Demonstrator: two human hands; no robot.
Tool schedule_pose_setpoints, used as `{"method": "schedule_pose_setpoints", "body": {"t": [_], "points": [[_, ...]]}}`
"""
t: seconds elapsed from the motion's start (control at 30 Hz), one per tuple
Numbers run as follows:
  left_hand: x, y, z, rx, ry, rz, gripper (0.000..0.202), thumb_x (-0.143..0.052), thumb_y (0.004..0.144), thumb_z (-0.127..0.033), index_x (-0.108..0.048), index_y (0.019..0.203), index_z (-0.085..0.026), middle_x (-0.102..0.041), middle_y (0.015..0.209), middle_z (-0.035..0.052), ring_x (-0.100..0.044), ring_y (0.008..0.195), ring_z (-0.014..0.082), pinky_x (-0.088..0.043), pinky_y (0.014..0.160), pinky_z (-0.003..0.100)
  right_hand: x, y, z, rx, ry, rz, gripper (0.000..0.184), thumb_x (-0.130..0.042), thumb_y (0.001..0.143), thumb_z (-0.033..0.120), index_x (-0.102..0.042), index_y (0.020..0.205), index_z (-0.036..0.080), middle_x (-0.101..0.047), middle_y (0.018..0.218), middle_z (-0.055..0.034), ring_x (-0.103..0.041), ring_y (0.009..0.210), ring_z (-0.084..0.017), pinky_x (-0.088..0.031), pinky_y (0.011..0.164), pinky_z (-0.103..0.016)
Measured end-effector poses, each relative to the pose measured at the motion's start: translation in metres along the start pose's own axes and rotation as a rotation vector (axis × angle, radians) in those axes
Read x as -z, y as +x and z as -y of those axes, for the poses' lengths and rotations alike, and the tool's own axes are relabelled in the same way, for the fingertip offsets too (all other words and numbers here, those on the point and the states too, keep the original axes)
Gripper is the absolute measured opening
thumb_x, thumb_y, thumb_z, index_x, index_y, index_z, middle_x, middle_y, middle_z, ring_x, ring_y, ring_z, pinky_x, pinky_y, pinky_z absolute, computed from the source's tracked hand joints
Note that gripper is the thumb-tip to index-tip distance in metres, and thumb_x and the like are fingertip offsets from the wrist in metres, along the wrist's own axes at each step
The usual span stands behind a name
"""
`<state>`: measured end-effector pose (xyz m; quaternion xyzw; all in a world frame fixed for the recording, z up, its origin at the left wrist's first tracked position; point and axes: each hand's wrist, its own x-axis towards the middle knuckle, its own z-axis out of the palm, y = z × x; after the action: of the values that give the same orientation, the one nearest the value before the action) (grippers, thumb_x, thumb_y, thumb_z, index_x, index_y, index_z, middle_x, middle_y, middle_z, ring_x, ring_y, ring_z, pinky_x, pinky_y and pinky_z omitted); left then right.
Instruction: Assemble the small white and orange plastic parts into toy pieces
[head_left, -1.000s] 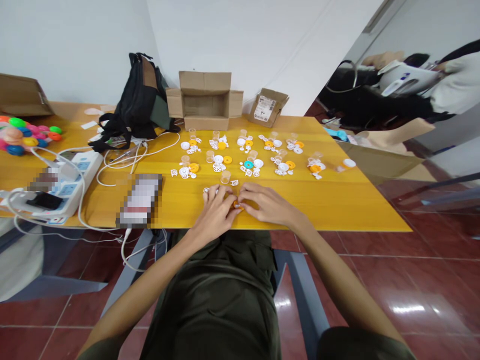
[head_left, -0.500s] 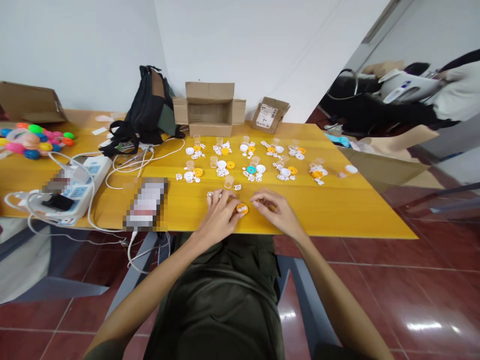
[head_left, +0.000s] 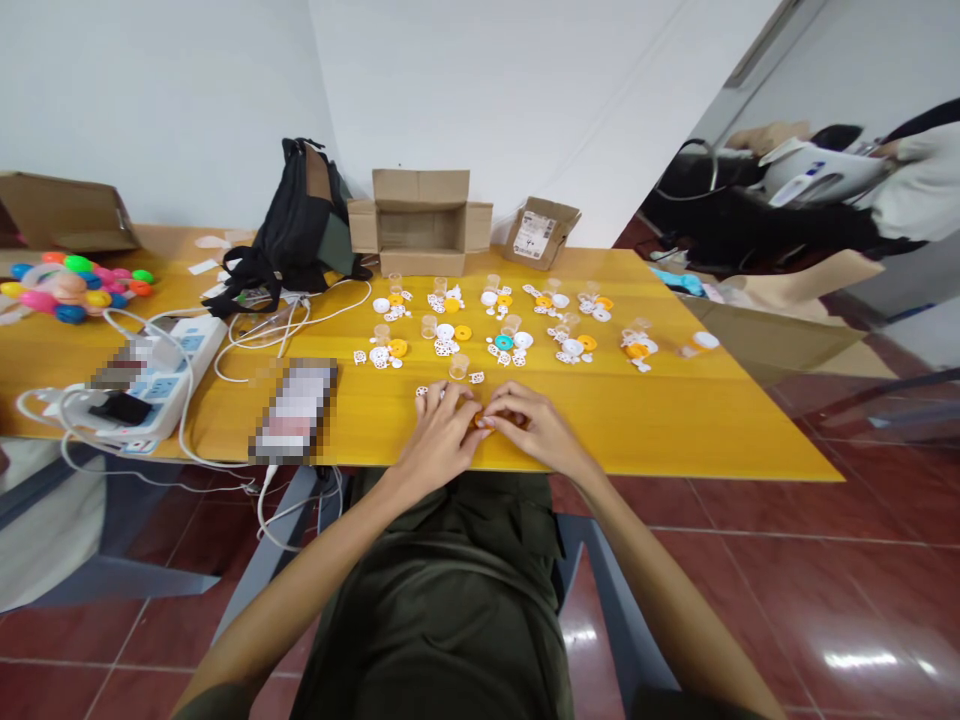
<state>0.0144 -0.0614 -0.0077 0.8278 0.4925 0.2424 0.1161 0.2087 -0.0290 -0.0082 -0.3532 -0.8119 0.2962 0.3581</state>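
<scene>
My left hand [head_left: 442, 432] and my right hand [head_left: 529, 425] meet fingertip to fingertip near the front edge of the yellow table [head_left: 675, 420]. Between the fingers sits a small orange disc [head_left: 478, 421], mostly covered by them. Both hands are closed in a pinch around it. Just beyond my hands lie small white gear-like pieces [head_left: 472, 377] and a clear little cup [head_left: 456, 366]. Further back, several groups of white, orange and teal discs, gears and cups [head_left: 504, 340] are laid out in rows.
A phone [head_left: 294, 410] lies left of my hands, its cable hanging off the edge. A power strip with cords [head_left: 150, 375], colourful toy balls [head_left: 71, 285], a black backpack [head_left: 300, 225] and open cardboard boxes [head_left: 420, 220] stand further back. Another person sits at the far right.
Half a second ago my right hand was apart from the orange disc, which lay exposed by my left fingers. Now the right hand has come back and both hands pinch it again.
</scene>
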Motion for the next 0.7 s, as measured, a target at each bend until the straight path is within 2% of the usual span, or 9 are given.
{"method": "schedule_pose_setpoints", "body": {"t": [0.5, 0.7], "points": [[-0.0002, 0.0001, -0.0016, 0.003, -0.01, 0.005, 0.012, -0.061, 0.098, -0.027, -0.068, 0.107, -0.023, -0.059, 0.124, 0.0102, -0.043, 0.121, 0.0306, -0.041, 0.099, 0.048, -0.0006, -0.0023, -0.0008, -0.022, -0.022, 0.033, 0.016, -0.061, 0.098, 0.031, -0.067, 0.084, 0.024, -0.062, 0.09, -0.0027, -0.06, 0.075, -0.016, -0.051, 0.071, -0.031], [0.0004, 0.0006, -0.0013, -0.002, 0.004, 0.006, 0.013, -0.062, 0.098, -0.027, -0.068, 0.108, -0.023, -0.059, 0.125, 0.0106, -0.044, 0.122, 0.0312, -0.041, 0.099, 0.049, 0.001, -0.0039, 0.0008, -0.03, -0.011, 0.006, 0.019, -0.061, 0.099, 0.035, -0.069, 0.086, 0.024, -0.062, 0.092, -0.0035, -0.057, 0.07, -0.015, -0.05, 0.064, -0.03]]}}
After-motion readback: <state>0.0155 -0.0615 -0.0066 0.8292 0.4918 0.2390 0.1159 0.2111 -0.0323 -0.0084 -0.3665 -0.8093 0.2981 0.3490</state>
